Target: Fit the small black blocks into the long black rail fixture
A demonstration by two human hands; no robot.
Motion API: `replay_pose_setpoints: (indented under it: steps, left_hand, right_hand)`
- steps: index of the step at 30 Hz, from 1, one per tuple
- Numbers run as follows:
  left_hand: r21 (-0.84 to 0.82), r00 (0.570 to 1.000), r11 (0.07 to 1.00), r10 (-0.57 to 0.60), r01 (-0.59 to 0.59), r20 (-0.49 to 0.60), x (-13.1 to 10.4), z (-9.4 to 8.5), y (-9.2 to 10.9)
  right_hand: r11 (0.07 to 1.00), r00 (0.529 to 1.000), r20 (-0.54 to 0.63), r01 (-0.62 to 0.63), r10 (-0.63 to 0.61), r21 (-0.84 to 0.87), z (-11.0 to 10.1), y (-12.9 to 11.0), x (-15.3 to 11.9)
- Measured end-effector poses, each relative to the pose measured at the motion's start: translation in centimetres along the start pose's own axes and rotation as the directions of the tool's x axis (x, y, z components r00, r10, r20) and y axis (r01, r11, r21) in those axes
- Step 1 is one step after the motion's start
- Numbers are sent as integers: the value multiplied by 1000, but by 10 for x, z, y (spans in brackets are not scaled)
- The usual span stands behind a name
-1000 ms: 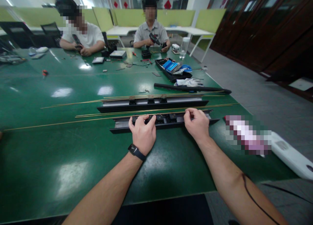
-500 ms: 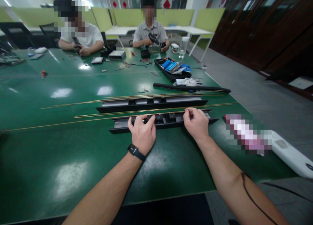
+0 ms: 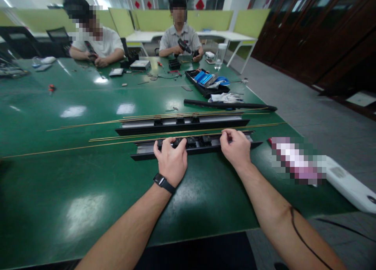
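Note:
On the green table, a black channel bar [image 3: 199, 149] with black blocks inside lies nearest me. My left hand [image 3: 172, 156] rests over its left part, fingers curled on the black blocks [image 3: 191, 142]. Thumb and fingertips of my right hand [image 3: 235, 144] are pinched on a thin brass rod [image 3: 129, 142] at the bar's right part. The rod runs along the bar and far out to the left. Farther back, a second black bar [image 3: 182, 127] lies parallel, with several thin rods along it.
Beyond the bars are a black tube [image 3: 246, 106], white gloves [image 3: 226, 98] and a black tray [image 3: 202, 90] of blue items. A pink object [image 3: 293, 160] and a white case [image 3: 346, 183] lie right. Two people sit across the table, one holding a power drill [image 3: 184, 46].

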State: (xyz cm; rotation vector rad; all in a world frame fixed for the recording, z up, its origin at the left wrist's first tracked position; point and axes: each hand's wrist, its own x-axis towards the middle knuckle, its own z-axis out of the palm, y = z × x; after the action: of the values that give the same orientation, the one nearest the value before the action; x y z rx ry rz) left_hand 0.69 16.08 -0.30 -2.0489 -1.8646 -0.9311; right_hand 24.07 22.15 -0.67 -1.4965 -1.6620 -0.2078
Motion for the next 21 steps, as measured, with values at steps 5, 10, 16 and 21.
replay_pose_setpoints:
  steps: [5,10,16,21]
  left_hand:
    - [10,1000,1000,-6,6,24,-2,-2,4]
    - [11,999,1000,-19,19,47,-2,-3,6]
    - [12,998,1000,-25,24,58,-3,-3,6]
    - [20,998,1000,-19,17,63,-2,-5,6]
  right_hand:
    - [1000,1000,1,-1,1,6,0,0,-1]
    - [1000,1000,0,1,-1,7,-1,-1,0]
    - [1000,1000,2,-6,6,10,-1,-2,0]
    - [1000,1000,-3,2,-2,17,-1,-1,0]
